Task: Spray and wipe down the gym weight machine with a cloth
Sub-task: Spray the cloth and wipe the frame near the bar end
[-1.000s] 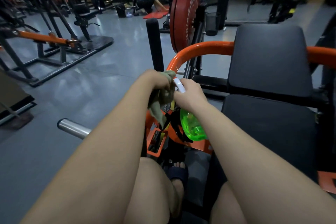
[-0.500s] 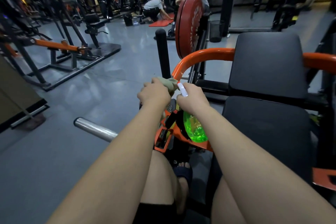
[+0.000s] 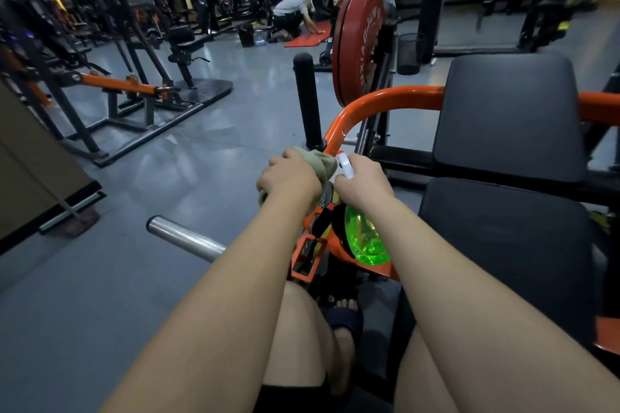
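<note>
The weight machine has a curved orange bar (image 3: 375,100), a black upright handle (image 3: 307,100) and black pads (image 3: 506,117). My left hand (image 3: 288,178) grips an olive-green cloth (image 3: 322,163) bunched against the lower end of the orange bar, at the foot of the black handle. Right beside it, my right hand (image 3: 364,183) holds a spray bottle by its white head (image 3: 345,164); the bottle's bright green body (image 3: 365,240) hangs below my wrist. The two hands nearly touch.
A red weight plate (image 3: 357,43) stands behind the orange bar. A chrome peg (image 3: 184,238) sticks out to the left over grey floor. Another orange-and-black machine (image 3: 127,90) stands at left. Two people (image 3: 295,13) work near a red mat at the back. A mesh bin (image 3: 409,54) stands behind.
The view has tilted up a little. My left hand has slid the cloth slightly up the orange bar and bunched it; earlier more cloth hung below the hand. The right hand keeps the bottle beside it.
</note>
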### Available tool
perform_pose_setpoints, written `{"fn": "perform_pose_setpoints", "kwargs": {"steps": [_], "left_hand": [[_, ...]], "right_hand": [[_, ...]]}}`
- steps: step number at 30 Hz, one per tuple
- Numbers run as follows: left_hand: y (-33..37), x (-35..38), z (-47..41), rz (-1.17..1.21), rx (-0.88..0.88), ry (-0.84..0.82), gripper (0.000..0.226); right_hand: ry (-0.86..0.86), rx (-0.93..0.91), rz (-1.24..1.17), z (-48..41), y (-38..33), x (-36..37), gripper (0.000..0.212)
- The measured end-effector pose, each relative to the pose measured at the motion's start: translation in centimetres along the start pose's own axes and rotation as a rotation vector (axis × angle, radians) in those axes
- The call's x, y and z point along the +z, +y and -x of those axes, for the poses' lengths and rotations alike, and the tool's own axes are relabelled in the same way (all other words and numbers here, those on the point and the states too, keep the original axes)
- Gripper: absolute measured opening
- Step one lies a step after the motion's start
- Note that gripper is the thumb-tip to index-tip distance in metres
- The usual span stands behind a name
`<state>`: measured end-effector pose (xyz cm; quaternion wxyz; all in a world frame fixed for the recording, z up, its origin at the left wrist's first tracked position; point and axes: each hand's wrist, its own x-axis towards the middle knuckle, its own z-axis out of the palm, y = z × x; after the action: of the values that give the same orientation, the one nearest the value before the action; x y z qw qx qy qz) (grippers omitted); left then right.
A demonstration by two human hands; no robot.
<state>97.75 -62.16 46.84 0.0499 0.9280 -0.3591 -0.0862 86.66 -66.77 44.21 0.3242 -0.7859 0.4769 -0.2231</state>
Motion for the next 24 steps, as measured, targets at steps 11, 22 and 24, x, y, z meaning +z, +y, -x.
{"fn": "perform_pose_setpoints", "kwargs": {"steps": [11, 22, 24], "left_hand": [[3.0, -0.7, -4.7, 0.094, -0.032, -0.047, 0.081], [0.9, -1.1, -2.6, 0.085, 0.152, -0.022, 0.079], [0.2, -1.5, -1.4, 0.079, 0.166, -0.034, 0.078]], "right_hand": [[0.040, -0.056, 0.018, -2.6, 1.2, -0.6, 0.008], [-0.024, -0.085, 0.018, -0.2, 0.6, -0.9, 0.014], [-0.008, -0.064, 0.026, 0.6, 0.4, -1.0, 0.014]]}}
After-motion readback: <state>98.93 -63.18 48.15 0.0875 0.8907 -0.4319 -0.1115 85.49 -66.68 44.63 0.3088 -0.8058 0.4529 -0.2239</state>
